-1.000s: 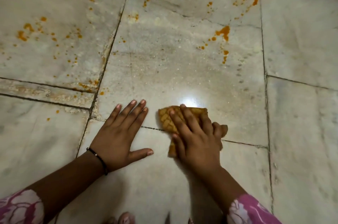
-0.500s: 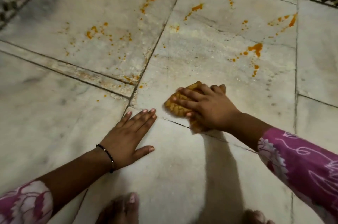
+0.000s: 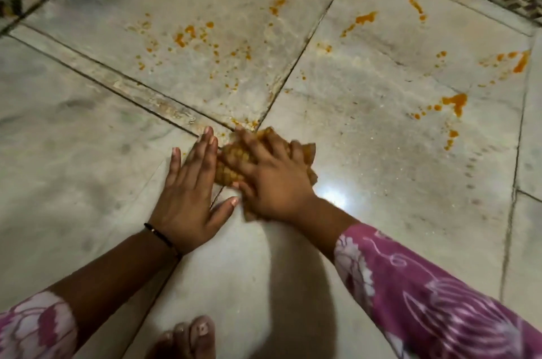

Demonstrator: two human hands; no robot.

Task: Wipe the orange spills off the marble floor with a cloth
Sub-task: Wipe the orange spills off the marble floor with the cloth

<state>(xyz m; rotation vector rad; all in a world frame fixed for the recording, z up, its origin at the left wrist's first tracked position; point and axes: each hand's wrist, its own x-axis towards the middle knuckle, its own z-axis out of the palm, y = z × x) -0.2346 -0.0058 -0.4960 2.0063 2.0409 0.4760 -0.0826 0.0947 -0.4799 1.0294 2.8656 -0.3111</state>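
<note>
One cloth [image 3: 234,163]; two hands, left hand [image 3: 187,197] and right hand [image 3: 272,182]; one black wristband [image 3: 159,237]; numerous orange spills [image 3: 454,102] across several marble floor [image 3: 381,170] slabs.

Left hand [image 3: 187,191] lies flat, fingers straight; right hand [image 3: 272,179] presses down, fingers spread.
</note>
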